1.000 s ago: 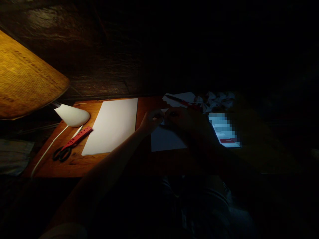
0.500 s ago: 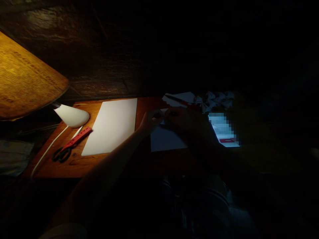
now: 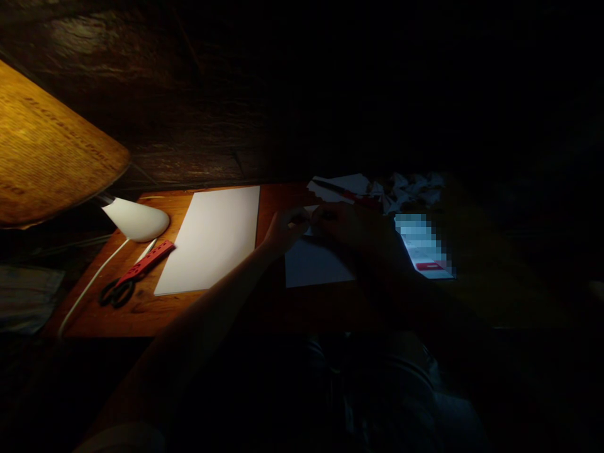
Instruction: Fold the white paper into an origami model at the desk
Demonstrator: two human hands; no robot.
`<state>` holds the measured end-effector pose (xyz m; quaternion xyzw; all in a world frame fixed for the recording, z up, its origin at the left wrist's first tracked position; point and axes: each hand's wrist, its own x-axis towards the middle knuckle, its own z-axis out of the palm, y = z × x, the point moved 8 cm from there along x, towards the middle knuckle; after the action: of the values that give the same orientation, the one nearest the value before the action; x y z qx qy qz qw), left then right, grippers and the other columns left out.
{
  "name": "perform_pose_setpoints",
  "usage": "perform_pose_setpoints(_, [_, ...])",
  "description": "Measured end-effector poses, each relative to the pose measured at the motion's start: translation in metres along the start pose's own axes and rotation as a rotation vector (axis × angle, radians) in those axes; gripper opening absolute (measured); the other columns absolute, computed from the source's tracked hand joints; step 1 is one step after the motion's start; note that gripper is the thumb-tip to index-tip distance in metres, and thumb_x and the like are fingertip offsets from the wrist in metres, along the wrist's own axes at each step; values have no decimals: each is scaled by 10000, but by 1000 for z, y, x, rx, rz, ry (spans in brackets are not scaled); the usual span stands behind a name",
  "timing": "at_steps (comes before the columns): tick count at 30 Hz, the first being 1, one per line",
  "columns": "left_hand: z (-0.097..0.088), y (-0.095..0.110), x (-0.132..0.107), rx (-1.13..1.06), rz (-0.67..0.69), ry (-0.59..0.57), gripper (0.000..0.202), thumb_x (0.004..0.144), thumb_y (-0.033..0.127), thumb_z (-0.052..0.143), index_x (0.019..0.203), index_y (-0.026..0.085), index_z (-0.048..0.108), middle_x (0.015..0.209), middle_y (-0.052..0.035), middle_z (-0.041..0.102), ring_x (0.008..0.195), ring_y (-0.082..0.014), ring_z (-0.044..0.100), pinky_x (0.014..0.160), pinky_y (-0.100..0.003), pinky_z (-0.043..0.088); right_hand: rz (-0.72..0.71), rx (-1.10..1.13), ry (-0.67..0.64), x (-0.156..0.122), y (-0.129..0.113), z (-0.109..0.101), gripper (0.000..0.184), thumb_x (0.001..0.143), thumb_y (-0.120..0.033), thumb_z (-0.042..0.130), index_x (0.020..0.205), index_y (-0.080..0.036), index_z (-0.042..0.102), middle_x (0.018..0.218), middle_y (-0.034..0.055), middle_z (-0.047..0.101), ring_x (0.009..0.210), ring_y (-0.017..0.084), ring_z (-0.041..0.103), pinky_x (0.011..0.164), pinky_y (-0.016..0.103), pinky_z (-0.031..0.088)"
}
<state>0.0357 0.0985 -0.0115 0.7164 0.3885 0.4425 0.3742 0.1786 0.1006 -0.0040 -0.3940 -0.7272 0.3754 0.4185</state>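
Paper is lying under both hands in the lamplight: a white sheet (image 3: pixel 317 265) is resting on the bench (image 3: pixel 141 311), with its top end disappearing beneath the 2 hands. The left grip (image 3: pixel 287 229) is reaching in from the lower left, its fingers drawn together near that end, while the right grip (image 3: pixel 350 226) is curling over from the other side and nearly meeting it. Shadow is covering both, so it is impossible to tell whether either is pinching the sheet or only pressing on it. A small white edge (image 3: pixel 308 231) is showing between them. The step in hand appears to be close work on this end of the sheet, and the next move seems to call for keeping that edge steady between the fingers. To the left, a larger sheet (image 3: pixel 210 239) is lying flat beside a red ruler (image 3: pixel 146 263) and scissors (image 3: pixel 116 292), under a lamp with a white head (image 3: pixel 136 220). Beyond the hands, crumpled paper (image 3: pixel 408 192) is heaped near a glowing phone (image 3: pixel 422 248), its screen blurred.
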Motion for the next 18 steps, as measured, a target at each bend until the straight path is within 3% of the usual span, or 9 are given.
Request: perform_pose_setpoints(18, [0,3,0,16,-13,-5,40,749,206,618,733,195,583,698,28,559,690,-126,516,679,-255,436,27,14,15,0,-2,-1,128,837,-301,695,757,-213,741,798,26,751,747,176,643,720,310,485])
